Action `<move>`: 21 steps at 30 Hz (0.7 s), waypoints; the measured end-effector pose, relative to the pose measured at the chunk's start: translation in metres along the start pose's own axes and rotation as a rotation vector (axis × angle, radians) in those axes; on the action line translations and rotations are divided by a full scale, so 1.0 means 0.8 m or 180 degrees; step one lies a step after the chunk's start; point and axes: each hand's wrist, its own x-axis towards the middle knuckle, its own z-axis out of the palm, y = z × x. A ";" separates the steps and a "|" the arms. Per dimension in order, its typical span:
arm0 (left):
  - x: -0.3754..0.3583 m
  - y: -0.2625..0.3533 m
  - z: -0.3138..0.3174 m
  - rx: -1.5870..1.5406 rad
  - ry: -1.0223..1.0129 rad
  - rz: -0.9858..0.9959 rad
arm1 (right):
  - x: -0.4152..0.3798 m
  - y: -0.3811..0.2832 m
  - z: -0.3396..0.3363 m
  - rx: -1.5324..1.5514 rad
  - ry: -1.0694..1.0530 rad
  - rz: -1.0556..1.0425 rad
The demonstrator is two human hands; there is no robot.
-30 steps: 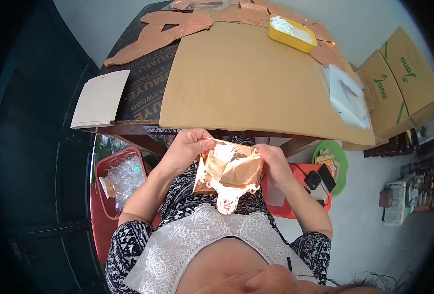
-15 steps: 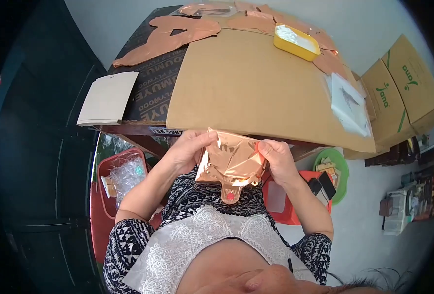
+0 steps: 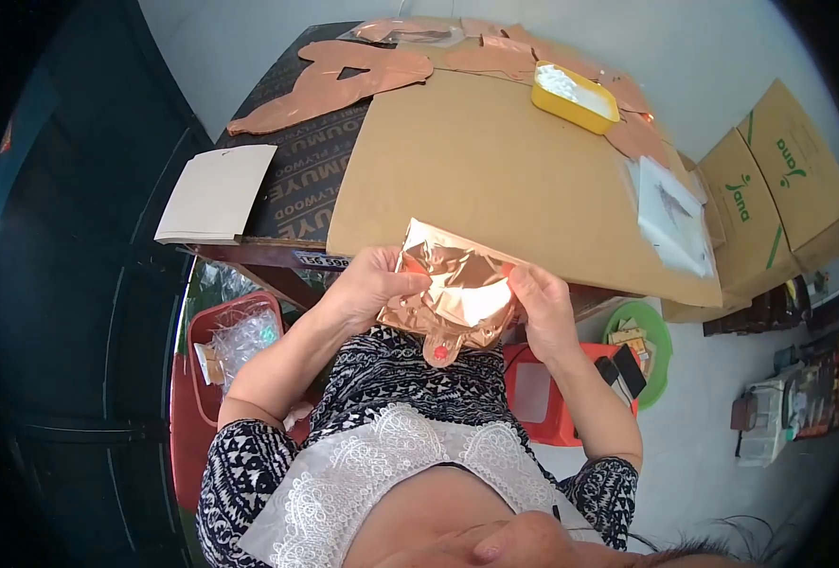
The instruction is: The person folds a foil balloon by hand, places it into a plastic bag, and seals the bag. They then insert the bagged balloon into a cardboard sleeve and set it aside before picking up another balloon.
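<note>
A folded rose-gold foil balloon (image 3: 453, 279) hangs between my two hands, just in front of the table edge and above my lap. Its shiny surface is creased and catches bright light. At its lower edge a small see-through tab (image 3: 440, 351) with a red mark sticks out. My left hand (image 3: 374, 287) pinches the left side, thumb on top. On the right side, my right hand (image 3: 540, 301) grips the foil with thumb and fingers. Both hands' undersides are partly hidden.
A cardboard sheet (image 3: 476, 170) covers much of the table. On the table lie a flat A-shaped foil balloon (image 3: 382, 71), a yellow tray (image 3: 576, 115) of white material, white cards (image 3: 216, 192) and a clear packet (image 3: 673, 213). Below stand a red basket (image 3: 197, 327) and a green basin (image 3: 661, 331).
The foil balloon has tilted and risen slightly, its upper left corner now standing higher. My left hand has slid lower along its left side, while my right hand keeps its grip.
</note>
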 end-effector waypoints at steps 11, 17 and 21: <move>0.021 0.010 -0.012 -0.0039 0.0044 0.0178 | 0.006 -0.011 0.016 0.0056 -0.0251 -0.0117; 0.028 0.032 -0.011 -0.0132 0.0095 0.0296 | -0.006 -0.032 0.018 -0.2240 0.0723 -0.1089; 0.037 0.044 -0.011 -0.0226 0.0107 0.0437 | -0.010 -0.042 0.027 -0.4218 0.0732 -0.3074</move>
